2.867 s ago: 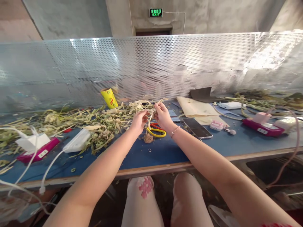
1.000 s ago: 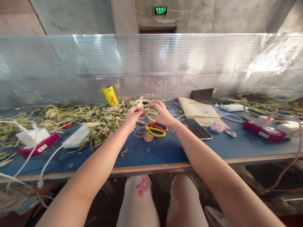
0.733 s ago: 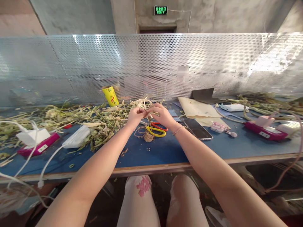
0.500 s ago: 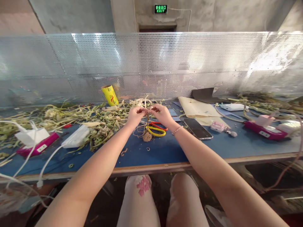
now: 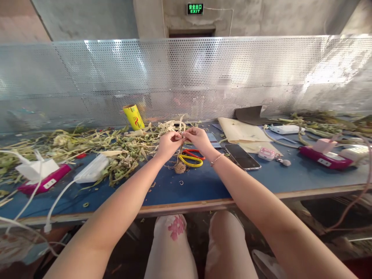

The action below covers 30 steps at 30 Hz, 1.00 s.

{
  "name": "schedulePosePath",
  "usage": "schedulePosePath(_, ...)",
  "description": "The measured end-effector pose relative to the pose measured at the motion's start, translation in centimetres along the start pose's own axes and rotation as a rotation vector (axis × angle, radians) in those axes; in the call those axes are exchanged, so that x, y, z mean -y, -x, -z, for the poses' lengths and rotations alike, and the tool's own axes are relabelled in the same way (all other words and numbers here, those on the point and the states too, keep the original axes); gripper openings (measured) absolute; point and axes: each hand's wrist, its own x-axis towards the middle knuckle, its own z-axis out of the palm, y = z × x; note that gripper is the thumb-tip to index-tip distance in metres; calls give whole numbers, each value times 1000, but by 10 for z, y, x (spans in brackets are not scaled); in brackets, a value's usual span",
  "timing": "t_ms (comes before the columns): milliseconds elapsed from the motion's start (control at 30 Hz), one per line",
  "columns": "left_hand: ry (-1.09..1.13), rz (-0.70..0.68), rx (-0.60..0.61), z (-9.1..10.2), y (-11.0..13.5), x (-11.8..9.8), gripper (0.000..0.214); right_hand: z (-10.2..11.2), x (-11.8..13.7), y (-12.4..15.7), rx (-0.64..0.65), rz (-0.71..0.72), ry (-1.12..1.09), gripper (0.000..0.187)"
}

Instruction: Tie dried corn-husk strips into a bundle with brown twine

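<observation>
My left hand (image 5: pixel 169 144) and my right hand (image 5: pixel 198 138) meet above the middle of the table, fingertips pinched together. Between them is a dried leaf strip (image 5: pixel 181 122); its pale end sticks up above the fingers, and a darker piece hangs beneath. Fingers hide the exact spot where they grip. Just below lie scissors, one yellow handle loop (image 5: pixel 190 164) and one red handle loop (image 5: pixel 200 157) showing, the blades out of sight. A small ball of brown twine (image 5: pixel 180 167) rests against the yellow loop, with loose thread beside it.
Dried leaves (image 5: pixel 124 155) are heaped on the left, near a yellow cardboard tube (image 5: pixel 134 117). White chargers and a pink power strip (image 5: pixel 48 180) lie further left. On the right are a phone (image 5: pixel 242 157), brown paper (image 5: pixel 241 131) and a pink earphone case (image 5: pixel 266 154). Perforated metal (image 5: pixel 192 73) stands behind.
The pinched fingers have shifted slightly, and less of the dark piece and loose thread shows below them. The whole view has tilted a little; the things on the table stay put.
</observation>
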Motion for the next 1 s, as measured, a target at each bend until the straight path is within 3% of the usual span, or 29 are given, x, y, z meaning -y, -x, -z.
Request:
schedulePosePath(300, 15, 85, -143, 6, -6, 2, 18, 4, -20, -9, -59, -71, 132, 34)
schedulePosePath(400, 90, 122, -161, 6, -7, 4, 19, 1, -20, -8, -66, -94, 38, 30)
schedulePosePath(533, 235, 191, -117, 4, -8, 4, 19, -2, -14, -4, -139, 17, -108, 24)
schedulePosePath(733, 346, 250, -63, 1, -5, -2, 21, -1, -2, 3, -98, 212, -6, 12)
schedulePosePath(867, 289, 220, -13, -1, -3, -1, 22, -1, 3, 6, -31, 174, 10, 10)
schedulePosePath(1000, 236, 145, 41, -3, -1, 0, 23, -1, 1, 4, 11, 108, -74, 19)
